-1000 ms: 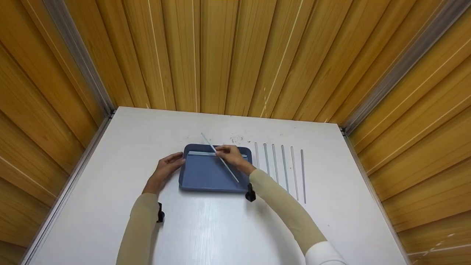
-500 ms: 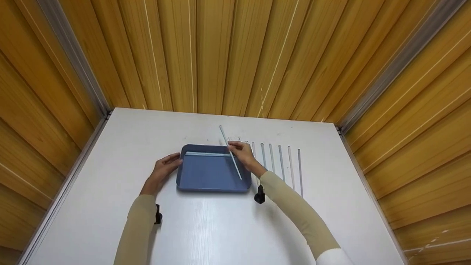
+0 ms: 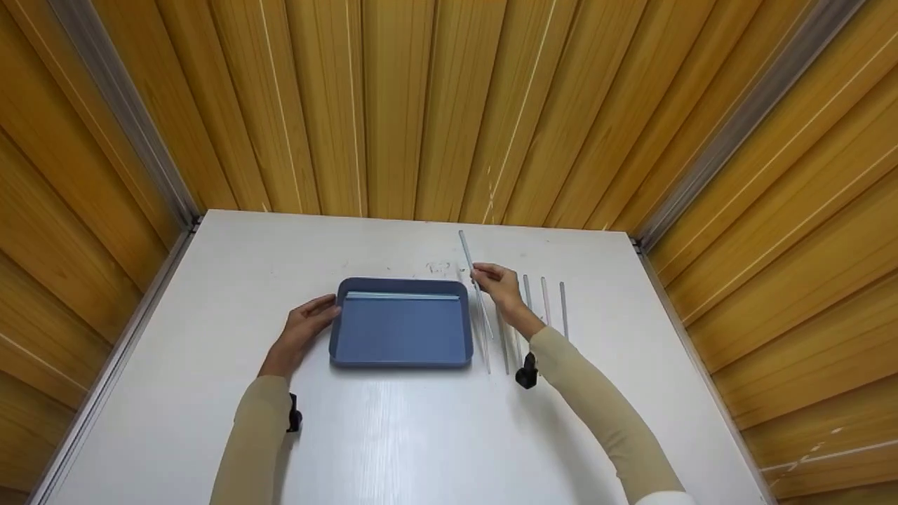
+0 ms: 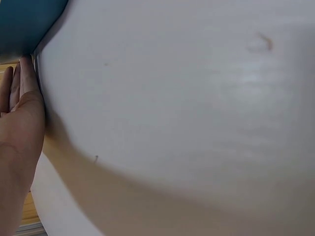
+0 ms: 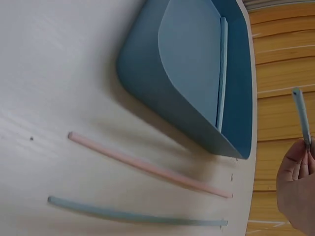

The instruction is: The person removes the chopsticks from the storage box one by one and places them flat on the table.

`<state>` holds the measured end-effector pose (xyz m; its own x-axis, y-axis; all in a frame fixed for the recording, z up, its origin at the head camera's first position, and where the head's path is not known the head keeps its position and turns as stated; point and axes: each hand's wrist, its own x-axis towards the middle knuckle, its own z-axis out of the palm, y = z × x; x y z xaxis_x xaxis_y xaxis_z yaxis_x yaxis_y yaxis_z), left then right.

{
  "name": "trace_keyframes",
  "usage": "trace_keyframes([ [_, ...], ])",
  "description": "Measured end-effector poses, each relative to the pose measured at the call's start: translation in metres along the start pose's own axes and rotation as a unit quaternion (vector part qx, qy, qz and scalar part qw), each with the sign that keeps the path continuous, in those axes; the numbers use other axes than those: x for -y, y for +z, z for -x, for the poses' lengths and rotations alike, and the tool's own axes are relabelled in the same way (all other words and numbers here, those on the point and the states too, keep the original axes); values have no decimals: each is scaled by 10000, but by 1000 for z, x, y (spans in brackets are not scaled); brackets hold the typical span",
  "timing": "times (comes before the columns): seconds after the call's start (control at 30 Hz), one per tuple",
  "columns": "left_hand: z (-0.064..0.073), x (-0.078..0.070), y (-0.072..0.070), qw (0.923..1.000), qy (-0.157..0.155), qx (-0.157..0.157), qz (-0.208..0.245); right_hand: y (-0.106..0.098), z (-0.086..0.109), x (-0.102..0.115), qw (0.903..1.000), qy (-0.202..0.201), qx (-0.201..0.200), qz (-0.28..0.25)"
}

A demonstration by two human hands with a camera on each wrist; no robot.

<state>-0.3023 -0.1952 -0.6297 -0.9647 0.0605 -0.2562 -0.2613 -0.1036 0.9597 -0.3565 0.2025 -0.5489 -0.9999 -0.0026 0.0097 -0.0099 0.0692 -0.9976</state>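
Apparent transfer step: the right hand (image 3: 504,290) pinched a blue straw (image 3: 466,247) beside the tray (image 3: 403,338), the left hand (image 3: 302,331) uncurled alongside; lowering probably required alignment.

Blue tray (image 3: 403,337); pale-blue held straw (image 5: 301,115); pink straw (image 5: 148,167); white tabletop (image 3: 393,435); yellow-brown wood-grain wall (image 3: 393,105).

A small, booth-like work cell, most likely a recording or test station; ribbed yellow-brown panels with a printed-looking wood grain (image 3: 396,105) wall in the far side and both flanks; straight grey metal posts (image 3: 121,105) stand at the two far corners where these walls meet; a broad, flat white table (image 3: 379,435) spans the space between them; small black wrist-worn cameras (image 3: 526,373) sit at both cuffs of the long tan sleeves (image 3: 603,407)
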Motion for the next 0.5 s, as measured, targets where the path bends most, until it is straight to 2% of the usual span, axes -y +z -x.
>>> trace_keyframes([
  [0.2,-1,1,-1,9999,-94,29,79,-33,1,-2,9995,130,-270,87],
  [0.37,-2,3,-2,9998,-30,66,180,-75,7,-2,9970,204,-629,410],
  [0.5,-2,2,-3,9999,5,82,141,-105,12,-5,9947,272,-886,443],
])
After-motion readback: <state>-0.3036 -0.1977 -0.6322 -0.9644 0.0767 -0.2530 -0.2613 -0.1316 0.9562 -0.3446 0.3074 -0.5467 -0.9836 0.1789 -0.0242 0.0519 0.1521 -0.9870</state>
